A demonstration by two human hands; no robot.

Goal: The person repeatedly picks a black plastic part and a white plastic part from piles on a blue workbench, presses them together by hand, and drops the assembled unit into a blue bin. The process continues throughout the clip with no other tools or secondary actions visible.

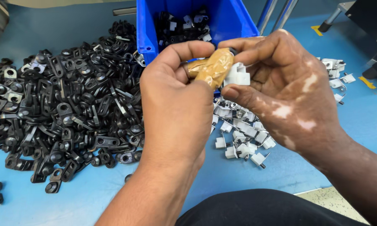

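Pinching a small white plastic clip (237,75) between thumb and forefinger, the right hand (280,88) holds it just in front of the blue bin (234,21), raised clear of the worktop (355,121), probably so both hands can reach it. The left hand (178,96) meets it there: its grip is closed, with tan-taped fingertips (213,69) pressed against the clip's side, and something dark shows at the tape's far end, too hidden to name. The tape likely guards the fingers against rubbing.

Left of the bin spreads a wide heap of black brackets (67,113), running right up to the bin's wall. Below the bin, under the hands, lies a smaller pile of white clips (242,138), and a few more sit to the bin's right (337,73). Bare worktop lies right of the bin and toward the near edge.
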